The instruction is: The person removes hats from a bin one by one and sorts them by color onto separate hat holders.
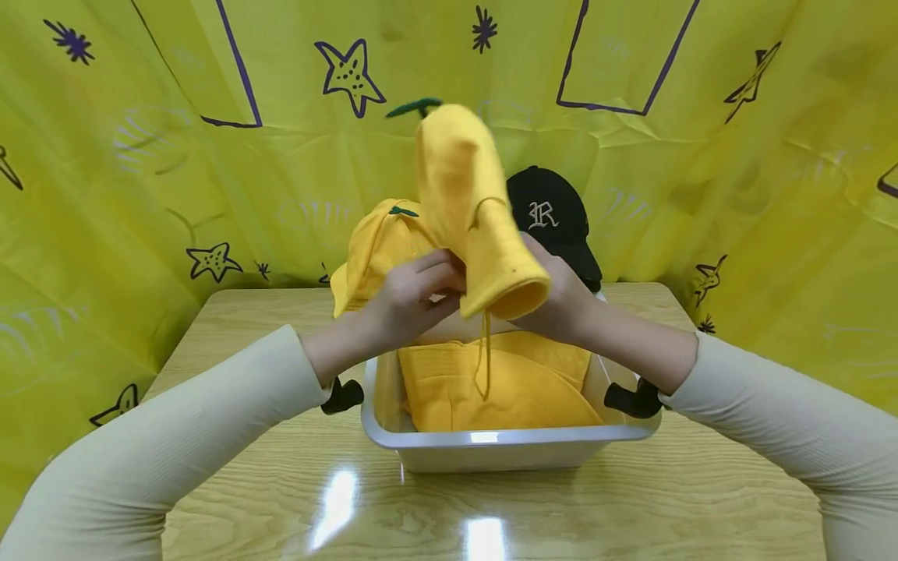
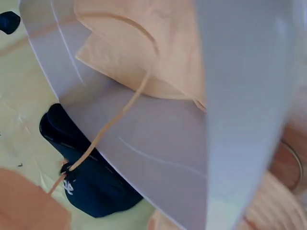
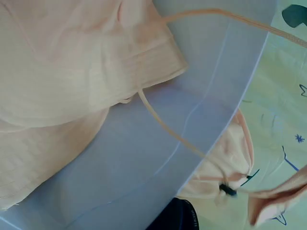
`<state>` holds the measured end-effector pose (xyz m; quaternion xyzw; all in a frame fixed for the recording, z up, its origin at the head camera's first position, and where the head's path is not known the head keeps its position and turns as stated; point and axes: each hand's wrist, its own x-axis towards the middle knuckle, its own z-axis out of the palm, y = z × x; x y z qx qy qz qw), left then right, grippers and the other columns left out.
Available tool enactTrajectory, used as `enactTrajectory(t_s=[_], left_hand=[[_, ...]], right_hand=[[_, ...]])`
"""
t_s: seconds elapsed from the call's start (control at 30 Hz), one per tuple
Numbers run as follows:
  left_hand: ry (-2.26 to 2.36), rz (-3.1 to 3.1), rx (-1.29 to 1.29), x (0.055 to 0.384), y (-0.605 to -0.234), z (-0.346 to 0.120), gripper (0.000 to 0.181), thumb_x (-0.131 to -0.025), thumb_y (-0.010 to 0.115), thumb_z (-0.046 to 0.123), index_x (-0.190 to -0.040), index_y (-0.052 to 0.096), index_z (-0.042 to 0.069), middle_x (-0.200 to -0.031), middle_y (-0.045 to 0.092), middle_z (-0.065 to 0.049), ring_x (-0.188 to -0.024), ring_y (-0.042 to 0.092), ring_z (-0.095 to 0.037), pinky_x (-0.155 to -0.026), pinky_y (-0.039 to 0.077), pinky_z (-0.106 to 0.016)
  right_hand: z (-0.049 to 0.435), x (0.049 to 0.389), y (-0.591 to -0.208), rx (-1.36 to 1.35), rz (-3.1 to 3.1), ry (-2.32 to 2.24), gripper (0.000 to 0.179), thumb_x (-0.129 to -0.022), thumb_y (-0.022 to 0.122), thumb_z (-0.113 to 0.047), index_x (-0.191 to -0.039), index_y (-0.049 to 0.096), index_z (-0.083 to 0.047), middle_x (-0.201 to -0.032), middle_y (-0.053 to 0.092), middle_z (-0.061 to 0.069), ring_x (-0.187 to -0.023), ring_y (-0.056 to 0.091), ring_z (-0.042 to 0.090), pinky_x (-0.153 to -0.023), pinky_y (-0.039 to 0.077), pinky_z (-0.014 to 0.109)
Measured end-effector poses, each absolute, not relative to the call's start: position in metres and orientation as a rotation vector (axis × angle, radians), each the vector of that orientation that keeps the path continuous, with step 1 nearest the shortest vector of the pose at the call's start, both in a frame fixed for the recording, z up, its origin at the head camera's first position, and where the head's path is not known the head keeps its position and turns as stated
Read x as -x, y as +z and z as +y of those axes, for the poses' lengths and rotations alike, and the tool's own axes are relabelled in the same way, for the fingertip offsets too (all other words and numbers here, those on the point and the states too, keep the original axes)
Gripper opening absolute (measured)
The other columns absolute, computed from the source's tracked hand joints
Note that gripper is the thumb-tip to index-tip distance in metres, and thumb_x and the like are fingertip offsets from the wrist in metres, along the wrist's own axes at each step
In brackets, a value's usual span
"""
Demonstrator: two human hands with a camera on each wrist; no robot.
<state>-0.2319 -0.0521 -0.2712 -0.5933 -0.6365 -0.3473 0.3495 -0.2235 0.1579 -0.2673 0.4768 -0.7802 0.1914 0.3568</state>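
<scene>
Yellow hat point(image 1: 466, 183) held above tub rim point(image 1: 533, 437).

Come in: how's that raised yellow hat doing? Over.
Left grip holds the yellow hat above tub. Right grip partly behind it, fingers hidden. Cord dangles below; nothing else visibly in the way.

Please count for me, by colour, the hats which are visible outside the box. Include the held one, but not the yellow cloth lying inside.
Yellow: 2 (held hat and leaf-topped hat behind the box)
Black: 1 (cap with a letter)
Total: 3
</scene>
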Motion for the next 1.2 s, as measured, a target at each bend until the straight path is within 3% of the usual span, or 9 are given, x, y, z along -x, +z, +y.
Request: enactTrajectory(t_s=[0.1, 0.23, 0.57, 0.87, 1.1, 1.2], left_hand=[[-0.704, -1.611, 1.542, 0.236, -0.271, -0.057, 0.025, -0.064, 0.072, -0.019, -0.079, 0.059, -0.004, -0.076, 0.058, -0.012, -0.068, 0.058, -0.021, -0.061, 0.053, -0.026], [-0.623, -1.609, 1.564, 0.241, -0.269, -0.063, 0.027, -0.061, 0.074, -0.017, -0.082, 0.06, -0.005, -0.076, 0.059, -0.014, -0.069, 0.059, -0.024, -0.061, 0.053, -0.031], [-0.561, -1.53, 1.557, 0.25, -0.259, -0.073, 0.024, -0.063, 0.072, -0.015, -0.076, 0.057, -0.001, -0.075, 0.055, -0.014, -0.063, 0.056, -0.023, -0.051, 0.051, -0.03], [-0.717, -1.465, 1.432, 0.255, -0.247, -0.089, 0.008, -0.082, 0.068, -0.005, -0.077, 0.062, -0.003, -0.078, 0.062, -0.015, -0.075, 0.063, -0.028, -0.072, 0.056, -0.029], [-0.858, -1.388, 1.139, 0.258, -0.231, -0.104, 0.014, -0.071, 0.071, -0.016, -0.073, 0.062, -0.005, -0.071, 0.057, -0.018, -0.07, 0.06, -0.032, -0.078, 0.051, -0.018], [-0.896, -1.353, 1.016, 0.259, -0.225, -0.111, 0.015, -0.071, 0.071, -0.016, -0.07, 0.063, -0.003, -0.071, 0.057, -0.018, -0.071, 0.061, -0.032, -0.077, 0.05, -0.017]], right_hand=[[0.156, 0.232, -0.271, -1.399, -1.731, 0.541, 0.032, -0.089, 0.062, -0.01, -0.108, 0.05, 0.013, -0.105, 0.058, 0.026, -0.094, 0.06, 0.035, -0.075, 0.056, 0.033], [0.154, 0.235, -0.272, -1.454, -1.681, 0.644, 0.032, -0.095, 0.053, -0.02, -0.109, 0.05, 0.009, -0.105, 0.059, 0.021, -0.097, 0.06, 0.032, -0.092, 0.048, 0.022], [0.157, 0.242, -0.265, -1.293, -1.601, 0.788, 0.023, -0.096, 0.053, -0.016, -0.092, 0.06, 0.006, -0.09, 0.066, 0.02, -0.084, 0.063, 0.032, -0.091, 0.047, 0.019], [0.172, 0.258, -0.254, -1.082, -1.45, 0.911, 0.021, -0.089, 0.064, -0.011, -0.079, 0.062, 0.008, -0.08, 0.063, 0.024, -0.076, 0.06, 0.035, -0.085, 0.049, 0.02], [0.182, 0.265, -0.245, -0.935, -1.428, 0.871, 0.009, -0.08, 0.068, 0.004, -0.075, 0.06, 0.006, -0.079, 0.062, 0.024, -0.076, 0.06, 0.035, -0.084, 0.048, 0.017], [0.185, 0.267, -0.238, -0.851, -1.392, 0.871, 0.012, -0.074, 0.068, 0.011, -0.074, 0.059, 0.004, -0.079, 0.061, 0.023, -0.075, 0.059, 0.036, -0.082, 0.048, 0.017]])
